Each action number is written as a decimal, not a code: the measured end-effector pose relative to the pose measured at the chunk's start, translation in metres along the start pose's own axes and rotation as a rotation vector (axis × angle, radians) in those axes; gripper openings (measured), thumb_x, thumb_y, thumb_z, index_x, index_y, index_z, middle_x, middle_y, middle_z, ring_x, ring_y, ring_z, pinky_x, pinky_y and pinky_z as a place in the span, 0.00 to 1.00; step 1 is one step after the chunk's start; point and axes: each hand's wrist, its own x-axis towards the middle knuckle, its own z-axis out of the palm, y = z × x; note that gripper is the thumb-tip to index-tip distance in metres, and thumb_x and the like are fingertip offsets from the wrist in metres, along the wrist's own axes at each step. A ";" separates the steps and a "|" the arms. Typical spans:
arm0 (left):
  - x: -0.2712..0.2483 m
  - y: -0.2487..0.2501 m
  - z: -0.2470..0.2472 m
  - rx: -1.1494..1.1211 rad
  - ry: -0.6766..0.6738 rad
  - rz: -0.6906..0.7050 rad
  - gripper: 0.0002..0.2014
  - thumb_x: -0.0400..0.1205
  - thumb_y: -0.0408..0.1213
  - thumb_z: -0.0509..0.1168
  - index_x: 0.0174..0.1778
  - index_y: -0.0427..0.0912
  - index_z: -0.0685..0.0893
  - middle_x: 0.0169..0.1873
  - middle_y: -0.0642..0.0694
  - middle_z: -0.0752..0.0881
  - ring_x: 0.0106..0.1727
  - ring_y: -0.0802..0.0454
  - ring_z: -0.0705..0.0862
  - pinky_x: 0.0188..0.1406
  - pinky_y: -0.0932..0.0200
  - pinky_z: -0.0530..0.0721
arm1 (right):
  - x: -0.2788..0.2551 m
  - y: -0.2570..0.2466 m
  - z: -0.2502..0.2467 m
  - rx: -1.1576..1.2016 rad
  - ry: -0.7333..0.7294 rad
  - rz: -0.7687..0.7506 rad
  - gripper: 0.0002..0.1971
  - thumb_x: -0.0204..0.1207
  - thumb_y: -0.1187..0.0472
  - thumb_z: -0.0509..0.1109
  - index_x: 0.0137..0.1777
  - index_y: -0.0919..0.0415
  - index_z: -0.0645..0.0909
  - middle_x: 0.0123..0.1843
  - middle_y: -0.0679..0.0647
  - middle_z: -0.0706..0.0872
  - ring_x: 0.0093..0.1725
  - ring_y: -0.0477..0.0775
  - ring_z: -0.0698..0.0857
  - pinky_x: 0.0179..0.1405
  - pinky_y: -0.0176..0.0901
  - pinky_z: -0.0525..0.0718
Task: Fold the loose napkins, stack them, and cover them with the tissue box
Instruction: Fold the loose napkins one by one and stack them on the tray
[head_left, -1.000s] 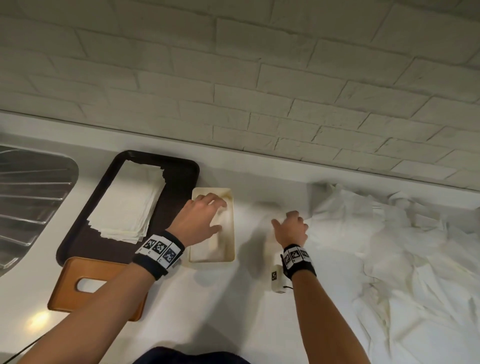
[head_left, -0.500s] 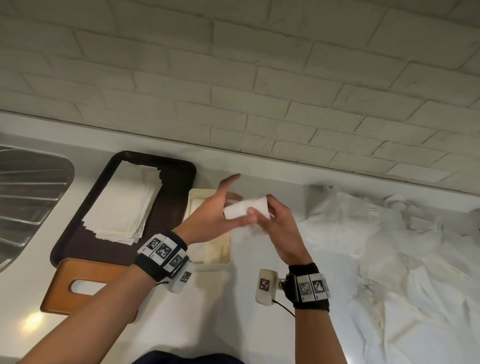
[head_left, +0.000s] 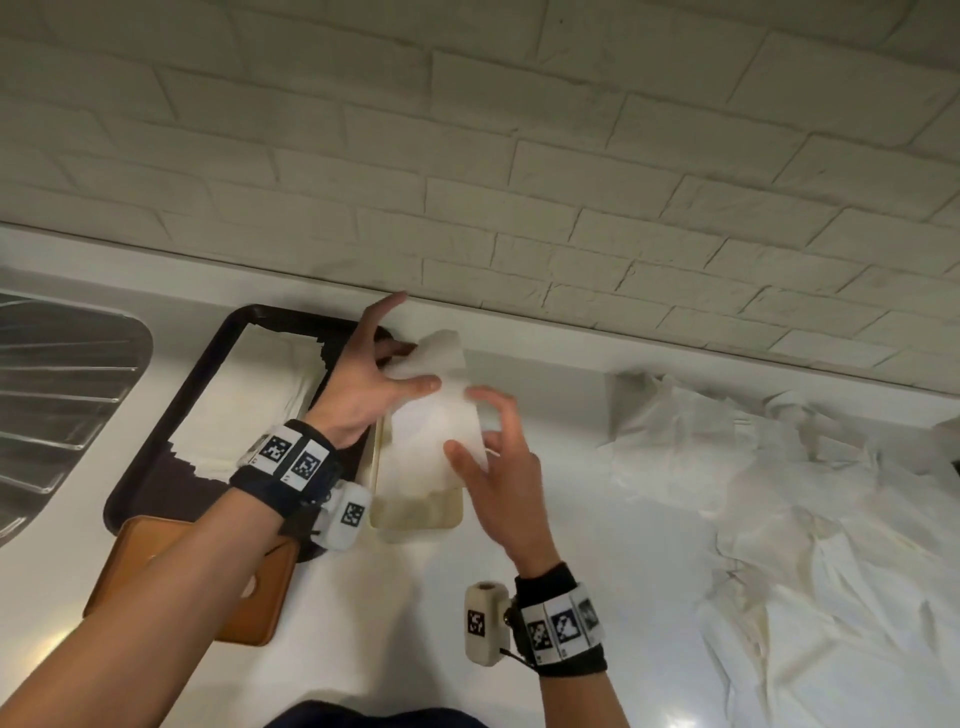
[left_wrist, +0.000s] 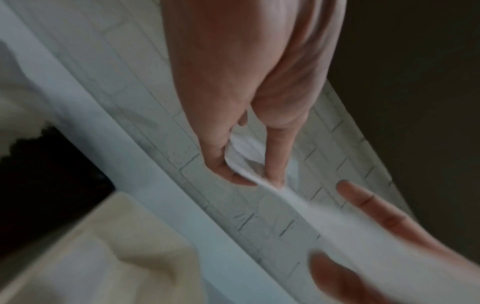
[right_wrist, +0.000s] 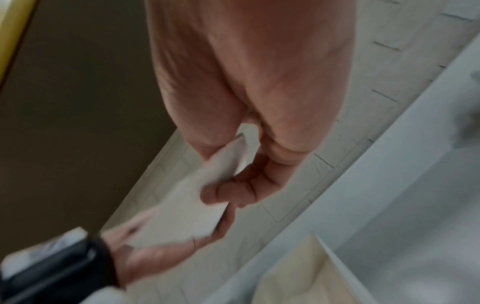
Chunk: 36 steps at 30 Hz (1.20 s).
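Observation:
Both hands hold one white napkin (head_left: 435, 421) in the air above a cream tray (head_left: 415, 514). My left hand (head_left: 415, 366) pinches its upper end between thumb and fingers; the left wrist view shows that pinch (left_wrist: 249, 176) on the napkin (left_wrist: 244, 148). My right hand (head_left: 470, 421) pinches its right edge lower down, thumb on the front of the napkin (right_wrist: 192, 211). Folded napkins (head_left: 249, 405) lie stacked on a black tray (head_left: 156, 478). A brown tissue box (head_left: 249, 603) lies in front of it, partly under my left forearm.
A big heap of loose white napkins (head_left: 779, 509) covers the counter's right side. A steel sink drainboard (head_left: 57, 395) sits at the far left. A white brick wall (head_left: 519, 156) stands close behind the counter.
A second ago the left hand rested on the cream tray and the right hand touched the heap's edge. Both hands have since risen with a napkin, which now hangs longer between them.

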 end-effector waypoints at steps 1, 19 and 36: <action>0.005 -0.005 -0.005 0.090 0.013 0.018 0.53 0.70 0.30 0.89 0.84 0.71 0.70 0.64 0.45 0.86 0.68 0.57 0.86 0.65 0.53 0.89 | -0.001 0.008 0.008 -0.097 -0.019 0.012 0.17 0.88 0.61 0.75 0.70 0.42 0.80 0.53 0.45 0.93 0.41 0.49 0.94 0.44 0.45 0.92; -0.012 -0.063 0.020 1.420 -0.720 0.094 0.47 0.74 0.61 0.82 0.87 0.56 0.69 0.90 0.45 0.64 0.87 0.40 0.69 0.89 0.42 0.65 | 0.017 0.044 0.053 -0.673 -0.370 0.257 0.13 0.89 0.50 0.67 0.63 0.55 0.88 0.62 0.56 0.91 0.61 0.62 0.90 0.64 0.53 0.90; -0.071 -0.029 0.148 0.835 -0.311 0.305 0.13 0.87 0.46 0.73 0.67 0.52 0.86 0.64 0.54 0.87 0.65 0.51 0.84 0.63 0.55 0.81 | 0.001 0.217 -0.195 -0.907 0.012 0.345 0.23 0.84 0.50 0.73 0.80 0.39 0.81 0.89 0.58 0.70 0.88 0.66 0.70 0.78 0.68 0.82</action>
